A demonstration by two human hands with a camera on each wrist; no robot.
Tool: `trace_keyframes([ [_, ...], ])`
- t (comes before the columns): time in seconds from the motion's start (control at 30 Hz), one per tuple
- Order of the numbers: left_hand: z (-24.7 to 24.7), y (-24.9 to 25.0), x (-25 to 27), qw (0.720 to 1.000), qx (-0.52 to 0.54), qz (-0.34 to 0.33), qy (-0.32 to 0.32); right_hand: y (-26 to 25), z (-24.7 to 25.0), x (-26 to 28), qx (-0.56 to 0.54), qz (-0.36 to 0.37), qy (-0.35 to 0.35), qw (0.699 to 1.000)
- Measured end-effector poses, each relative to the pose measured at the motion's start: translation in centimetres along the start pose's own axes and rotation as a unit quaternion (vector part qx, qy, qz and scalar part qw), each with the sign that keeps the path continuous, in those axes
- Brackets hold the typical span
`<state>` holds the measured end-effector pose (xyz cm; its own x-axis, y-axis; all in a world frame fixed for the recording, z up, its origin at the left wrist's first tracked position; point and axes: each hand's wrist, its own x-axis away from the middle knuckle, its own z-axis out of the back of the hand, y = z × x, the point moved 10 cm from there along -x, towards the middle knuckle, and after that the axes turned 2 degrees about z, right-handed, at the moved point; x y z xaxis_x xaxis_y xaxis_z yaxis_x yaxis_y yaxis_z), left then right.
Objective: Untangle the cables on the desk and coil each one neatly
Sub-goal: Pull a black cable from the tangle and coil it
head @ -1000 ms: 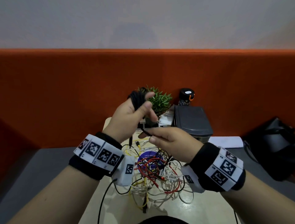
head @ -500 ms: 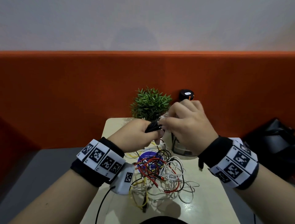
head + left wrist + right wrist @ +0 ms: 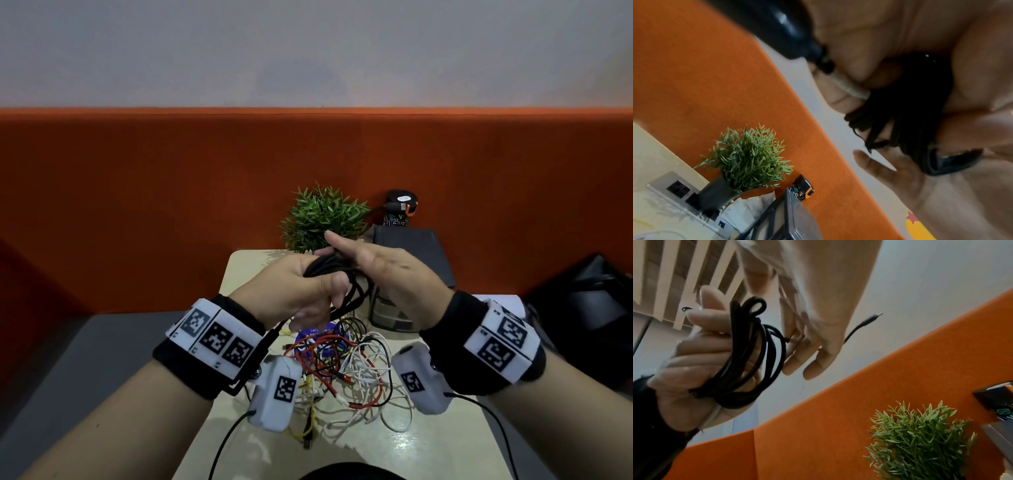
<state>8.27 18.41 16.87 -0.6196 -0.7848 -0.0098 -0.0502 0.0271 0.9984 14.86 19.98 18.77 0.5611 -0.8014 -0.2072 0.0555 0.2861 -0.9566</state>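
Head view: compared with half a second ago, the right hand (image 3: 394,277) has been turned palm-inward and lowered from over the left fist, and its index finger is now extended, whereas it was then curled over the bundle's end. The black cable (image 3: 337,274) is now seen as a fuller bundle of loops hanging below the left hand (image 3: 301,291); a second ago it was held higher, pinched upright above the left thumb. From this it is judged that another wrap is being laid on and that this one cable is close to fully coiled.

Seen from the right wrist, several black loops (image 3: 748,356) are gripped in the curled left fingers (image 3: 701,353), and the strand leaving the coil is pinched by the right fingers (image 3: 797,331), just beside the left hand, with a short free tail and its plug (image 3: 875,316) standing out beyond them. The loops look uneven in size, and one small tight loop is raised at the top.

Below both wrists, on the desk (image 3: 428,445), the remaining tangle (image 3: 342,370) of red, white, yellow and black wires lies unsorted, so most of the task is judged still undone.
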Motion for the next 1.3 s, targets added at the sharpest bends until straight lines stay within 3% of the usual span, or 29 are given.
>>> trace_keyframes([
  [0.17,-0.4,-0.2,0.1,0.999,0.036,0.0,-0.021,0.9,-1.0,0.5,0.07,-0.044,-0.075,0.994],
  [0.3,-1.5,-0.3,0.2,0.996,0.072,0.003,-0.06,0.9,-1.2,0.6,0.023,-0.044,-0.097,0.994],
  [0.47,-2.5,0.2,0.2,0.99,0.105,-0.006,-0.091,-0.1,-1.1,1.0,-0.024,0.004,-0.052,0.998],
  [0.53,-2.1,0.3,0.0,0.994,0.086,-0.016,-0.067,-0.5,-0.3,0.9,0.018,0.034,0.001,0.999],
  [0.63,-0.8,0.0,-0.5,0.998,0.05,-0.025,0.021,-0.5,0.9,0.7,0.074,0.054,0.068,0.993],
  [0.77,0.6,-0.2,-0.6,0.992,0.022,-0.033,0.117,-0.2,1.2,0.5,0.16,0.058,0.107,0.98],
  [0.93,2.2,-1.3,-0.2,0.986,-0.026,-0.02,0.164,0.0,1.3,0.0,0.262,0.059,0.14,0.953],
  [1.0,2.5,-1.2,0.1,0.976,-0.103,-0.008,0.19,0.5,1.3,0.0,0.267,0.049,0.144,0.952],
  [1.1,2.9,-0.7,0.6,0.936,-0.264,-0.007,0.233,1.1,1.2,0.0,0.251,0.027,0.153,0.955],
  [1.3,3.0,-0.7,0.6,0.918,-0.307,-0.019,0.251,1.6,1.1,-0.1,0.174,-0.02,0.149,0.973],
])
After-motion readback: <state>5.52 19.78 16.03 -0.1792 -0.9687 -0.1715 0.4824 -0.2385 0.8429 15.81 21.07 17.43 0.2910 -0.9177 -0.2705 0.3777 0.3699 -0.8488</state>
